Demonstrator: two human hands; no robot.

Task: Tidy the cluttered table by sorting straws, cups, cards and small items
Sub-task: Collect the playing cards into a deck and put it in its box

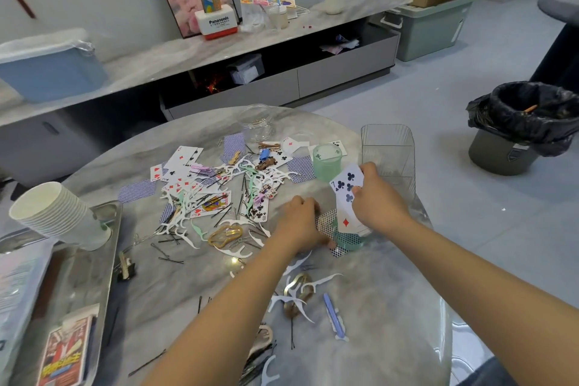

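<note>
Head view: right hand (372, 194) fingers are curled round a fanned stack of playing cards (346, 194), seven of clubs on top, long axis running 12 to 6. Left hand (299, 222) fingers are bent onto a blue-backed card (326, 221) lying flat on the grey marble table (376, 307), just at 9 o'clock of the stack; whether it is pinched cannot be told. The left hand is judged nearer to the scattered card-and-floss-pick pile (216, 197), at its 9 to 10 o'clock.
</note>
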